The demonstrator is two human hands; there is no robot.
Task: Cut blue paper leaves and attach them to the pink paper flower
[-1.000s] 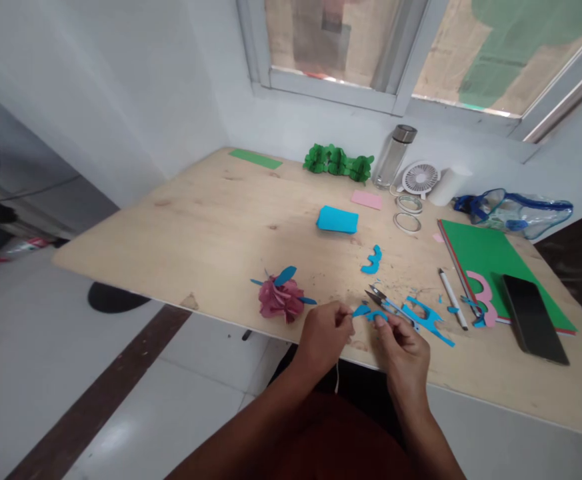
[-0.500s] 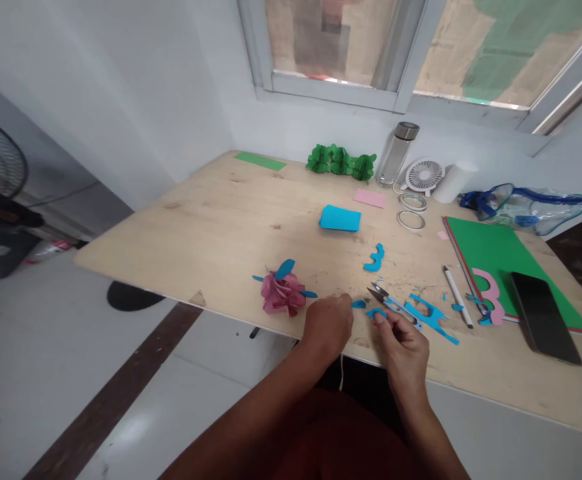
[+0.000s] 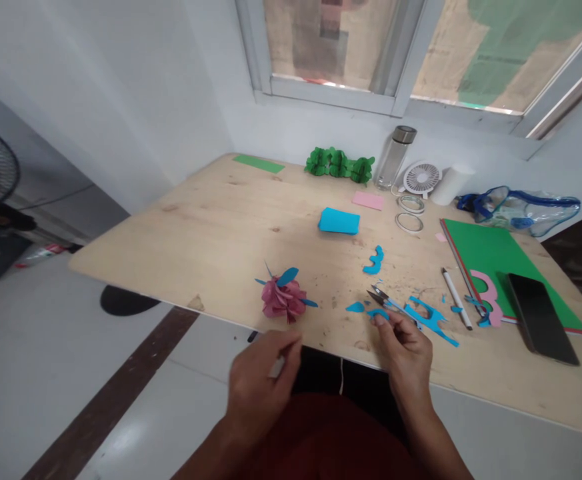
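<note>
In my right hand (image 3: 407, 350), thumb and fingers pinch a small curved blue paper piece (image 3: 378, 313) above the table's front edge. My left hand (image 3: 263, 370) hangs in front of that edge, thumb and forefinger pressed together; whatever may be between them is too small to make out. Just beyond it sits a pink paper flower (image 3: 283, 298) with blue paper leaves (image 3: 287, 277). A loose blue leaf-shaped piece (image 3: 355, 307) lies left of my right hand. Thread snips (image 3: 385, 300) rest behind that hand, beside a blue paper offcut (image 3: 433, 320).
A blue paper stack (image 3: 339, 221) and a wavy blue strip (image 3: 373, 260) lie mid-table. At right are a white pen (image 3: 457, 299), green sheets (image 3: 501, 250) and a phone (image 3: 543, 319). Along the back stand green paper shapes (image 3: 339, 165), a glass bottle (image 3: 395, 160) and a small fan (image 3: 421, 178).
My left hand has moved left and toward me, away from the loose blue leaf-shaped piece, which now shows fully. My right hand stays nearly in place with its blue paper piece.
</note>
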